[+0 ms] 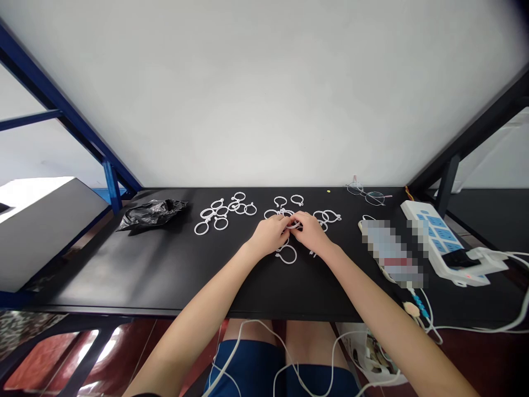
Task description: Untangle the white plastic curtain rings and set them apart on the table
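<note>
My left hand (269, 236) and my right hand (311, 234) meet over the middle of the black tabletop. Their fingertips pinch a white plastic curtain ring (294, 225) between them; my fingers hide part of it. More white rings lie close around: one ring (288, 255) just below my hands, a pair behind, and a few overlapping rings (332, 215) to the right of my right hand. Farther left, several loose rings (221, 223) form a spread-out cluster. Each ring seems to have a small knob at its joint.
A crumpled black plastic bag (152, 214) lies at the left. Eyeglasses (374, 198) rest near the wall. To the right are a phone (390, 253) on a cable and a white power strip (438, 237) with plugs. White cables (491, 330) trail over the table's front edge and my lap.
</note>
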`<state>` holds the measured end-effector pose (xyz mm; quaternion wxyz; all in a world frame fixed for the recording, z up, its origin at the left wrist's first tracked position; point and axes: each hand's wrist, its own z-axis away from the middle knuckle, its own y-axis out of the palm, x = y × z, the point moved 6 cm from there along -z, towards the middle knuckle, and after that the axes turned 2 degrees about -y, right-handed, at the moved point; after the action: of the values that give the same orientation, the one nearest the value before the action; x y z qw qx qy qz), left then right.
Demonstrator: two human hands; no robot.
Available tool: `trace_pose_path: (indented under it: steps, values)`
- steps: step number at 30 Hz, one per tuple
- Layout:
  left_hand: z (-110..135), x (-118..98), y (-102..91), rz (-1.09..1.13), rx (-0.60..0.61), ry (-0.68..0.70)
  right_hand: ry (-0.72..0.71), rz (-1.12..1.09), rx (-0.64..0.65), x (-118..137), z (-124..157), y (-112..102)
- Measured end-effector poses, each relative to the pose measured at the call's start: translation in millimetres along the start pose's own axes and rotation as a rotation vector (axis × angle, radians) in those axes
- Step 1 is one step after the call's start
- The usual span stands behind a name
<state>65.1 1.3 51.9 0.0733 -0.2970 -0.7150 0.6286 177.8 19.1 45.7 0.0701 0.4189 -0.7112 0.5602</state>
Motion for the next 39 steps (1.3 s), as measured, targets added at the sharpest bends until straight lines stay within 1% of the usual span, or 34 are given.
trace_pose_path:
  steps: [13, 20, 30, 39]
  values:
    - [0.6, -0.6, -1.7, 0.009, 0.003, 0.007, -0.016, -0.016, -0.015, -0.7, -0.1, -0.1]
    - [0.4, 0.2, -1.9, 0.024, -0.011, 0.004, 0.003, -0.031, -0.027, -1.1, -0.2, -0.7]
    - [1.1, -1.2, -6.5, 0.057, -0.069, 0.027, -0.003, -0.039, -0.099, 0.1, -1.0, -8.5]
    - [1.3, -1.2, -7.0, 0.054, -0.068, 0.013, -0.014, -0.040, -0.117, -0.4, -0.7, -9.4]
